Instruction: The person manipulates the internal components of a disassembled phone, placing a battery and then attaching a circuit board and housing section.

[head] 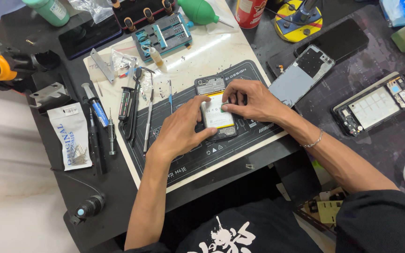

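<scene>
An opened phone (213,93) with its back cover off lies on a dark work mat (240,145), showing a white battery (218,117) with a yellow edge. My left hand (180,131) grips the phone's left side, thumb across its lower edge. My right hand (250,99) rests over the phone's right side, fingertips pressing on the battery near its upper right corner. Neither hand holds a tool.
Tweezers, screwdrivers and a syringe (95,106) lie left of the mat. A blue-grey back cover (301,75), a dark phone (338,40) and another opened phone (376,103) lie to the right. A jig (162,35), green blower (200,11) and red can (249,11) stand behind.
</scene>
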